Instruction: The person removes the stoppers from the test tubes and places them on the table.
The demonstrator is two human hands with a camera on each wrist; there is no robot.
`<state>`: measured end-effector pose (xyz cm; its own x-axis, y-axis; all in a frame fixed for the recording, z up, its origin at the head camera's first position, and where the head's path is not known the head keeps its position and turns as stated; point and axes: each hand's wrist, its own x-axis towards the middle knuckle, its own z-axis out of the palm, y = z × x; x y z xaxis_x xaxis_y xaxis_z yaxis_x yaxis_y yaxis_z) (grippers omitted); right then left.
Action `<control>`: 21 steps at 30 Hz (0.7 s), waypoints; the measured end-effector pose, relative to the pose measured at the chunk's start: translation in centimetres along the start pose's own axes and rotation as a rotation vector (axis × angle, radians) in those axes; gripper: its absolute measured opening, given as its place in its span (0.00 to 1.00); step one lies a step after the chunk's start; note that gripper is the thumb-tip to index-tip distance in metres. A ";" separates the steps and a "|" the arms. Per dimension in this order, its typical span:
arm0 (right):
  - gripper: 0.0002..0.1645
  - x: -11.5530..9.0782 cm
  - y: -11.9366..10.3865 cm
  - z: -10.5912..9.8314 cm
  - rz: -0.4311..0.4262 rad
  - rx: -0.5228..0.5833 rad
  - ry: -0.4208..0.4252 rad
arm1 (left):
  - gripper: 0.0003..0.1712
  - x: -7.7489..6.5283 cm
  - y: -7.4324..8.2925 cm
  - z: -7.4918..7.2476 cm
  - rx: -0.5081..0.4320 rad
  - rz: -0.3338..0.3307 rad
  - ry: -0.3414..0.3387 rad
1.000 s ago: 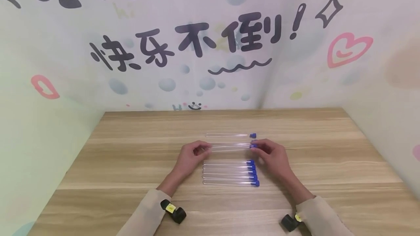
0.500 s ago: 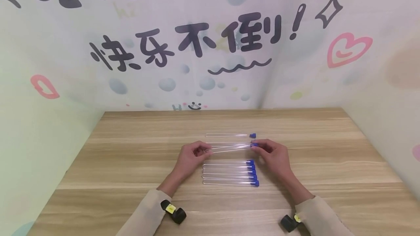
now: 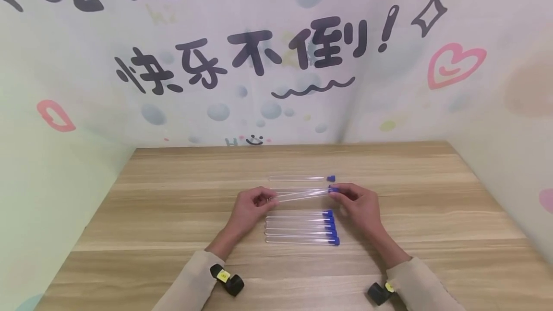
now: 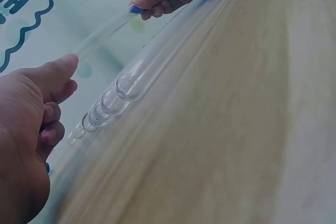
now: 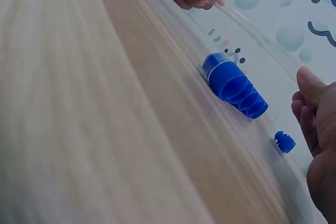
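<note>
My left hand (image 3: 250,210) pinches the rounded end of a clear test tube (image 3: 300,196) between thumb and fingers. At its other end my right hand (image 3: 358,205) pinches the blue cap (image 4: 137,9). The tube is held above the table, slanting across the head view with its capped end farther back. Just behind it lies another clear tube, partly overlapped by the held one. Nearer to me, several capped test tubes (image 3: 298,241) lie side by side, their blue caps (image 5: 223,80) pointing right.
Farther back on the wooden table (image 3: 173,224) lies an uncapped tube (image 3: 296,178), with a loose blue cap (image 3: 331,178) off its right end. A white printed cloth (image 3: 181,119) stands behind the table. Both wrists carry small black cameras (image 3: 234,284).
The held tube has tilted more, its left end now nearer to me than before. Both hands keep their grip and have hardly moved. The row of capped tubes is unchanged.
</note>
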<state>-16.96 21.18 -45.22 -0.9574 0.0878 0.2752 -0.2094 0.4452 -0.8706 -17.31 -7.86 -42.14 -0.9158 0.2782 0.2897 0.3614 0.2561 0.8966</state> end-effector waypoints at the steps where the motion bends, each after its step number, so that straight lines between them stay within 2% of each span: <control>1: 0.14 0.0 0.0 0.0 0.000 -0.005 0.003 | 0.10 0.0 0.0 0.0 0.006 0.008 0.000; 17: 0.15 -0.1 -0.1 0.1 -0.005 -0.025 0.014 | 0.10 0.0 -0.4 0.0 0.011 0.089 0.007; 21: 0.15 -0.1 -0.1 0.1 -0.022 -0.024 0.024 | 0.10 0.1 -0.4 -0.1 0.006 0.086 0.015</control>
<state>-16.90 21.04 -45.22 -0.9475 0.0990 0.3041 -0.2253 0.4682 -0.8544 -17.53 -8.02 -42.47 -0.8838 0.2852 0.3708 0.4399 0.2370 0.8662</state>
